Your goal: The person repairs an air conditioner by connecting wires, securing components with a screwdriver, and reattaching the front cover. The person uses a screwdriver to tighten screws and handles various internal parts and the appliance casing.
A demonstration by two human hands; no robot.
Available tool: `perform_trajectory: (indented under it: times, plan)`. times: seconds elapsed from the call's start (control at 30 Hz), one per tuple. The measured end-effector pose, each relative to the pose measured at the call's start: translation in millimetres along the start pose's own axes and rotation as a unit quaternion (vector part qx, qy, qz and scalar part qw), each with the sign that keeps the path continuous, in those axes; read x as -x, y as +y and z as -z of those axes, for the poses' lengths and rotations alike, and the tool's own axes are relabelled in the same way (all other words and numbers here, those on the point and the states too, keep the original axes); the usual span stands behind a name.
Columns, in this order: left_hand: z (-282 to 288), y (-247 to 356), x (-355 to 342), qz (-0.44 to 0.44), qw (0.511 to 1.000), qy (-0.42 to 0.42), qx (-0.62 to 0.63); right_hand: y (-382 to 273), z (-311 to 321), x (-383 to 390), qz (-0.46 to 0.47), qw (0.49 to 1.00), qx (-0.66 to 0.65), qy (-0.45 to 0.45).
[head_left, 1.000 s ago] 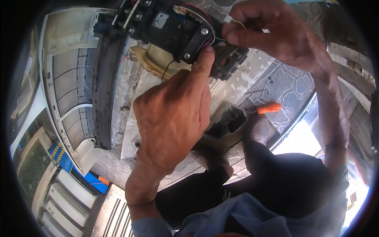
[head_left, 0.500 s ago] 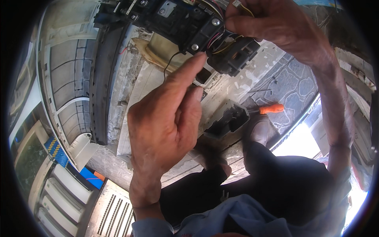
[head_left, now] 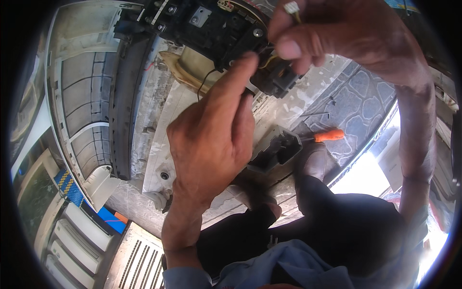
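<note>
A black plastic assembly with screws and a metal plate (head_left: 201,17) lies across the top of the view. My left hand (head_left: 211,135) is closed at its lower edge, the index fingertip pressed on the housing beside a screw; the other fingertips are hidden. A smaller black block (head_left: 279,81) sits at the assembly's right end, with thin wires running by it. Above that block my right hand (head_left: 341,36) pinches a wire bundle, and a small white connector (head_left: 291,7) sticks up from between its fingers. Part of the bundle is hidden behind the fingers.
An open dark box-shaped part (head_left: 276,149) lies by my foot, near an orange-handled screwdriver (head_left: 329,135). Beyond is a hex key (head_left: 317,115) on the stone-patterned floor (head_left: 353,108). A long white curved casing (head_left: 86,91) stands at left, and a slotted panel (head_left: 139,260) at lower left.
My right hand has shifted slightly right, lifting the wires and connector. My left hand has moved a little right and up along the housing, and the small black block has tilted.
</note>
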State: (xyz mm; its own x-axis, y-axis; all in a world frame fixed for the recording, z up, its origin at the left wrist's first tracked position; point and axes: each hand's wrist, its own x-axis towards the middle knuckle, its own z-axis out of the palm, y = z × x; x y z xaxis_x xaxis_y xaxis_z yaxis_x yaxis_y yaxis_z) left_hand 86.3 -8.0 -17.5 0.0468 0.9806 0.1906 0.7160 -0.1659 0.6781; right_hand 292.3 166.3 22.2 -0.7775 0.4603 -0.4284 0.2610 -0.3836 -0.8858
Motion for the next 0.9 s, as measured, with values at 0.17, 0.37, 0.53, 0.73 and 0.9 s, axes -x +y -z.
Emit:
perform_trajectory:
  times: [0.17, 0.37, 0.53, 0.73, 0.9]
  plan:
    - [4, 3, 18, 0.026, 0.999, -0.014, -0.042, -5, -26, -18, 0.009, 1.000, 0.016, 0.015]
    - [-13, -3, 15, 0.020, 0.998, 0.041, 0.035, 3, 1, -13, 0.160, 0.980, 0.113, -0.017]
    - [-19, -13, 26, 0.003, 0.992, 0.116, 0.040, 6, -37, -19, 0.131, 0.990, 0.051, -0.005]
    - [-34, -27, 21, -0.062, 0.992, 0.107, -0.005, 18, -30, -16, 0.181, 0.983, -0.014, 0.015]
    - [-29, -33, 23, -0.076, 0.991, 0.112, 0.000, 19, -28, -29, 0.215, 0.975, 0.015, -0.056]
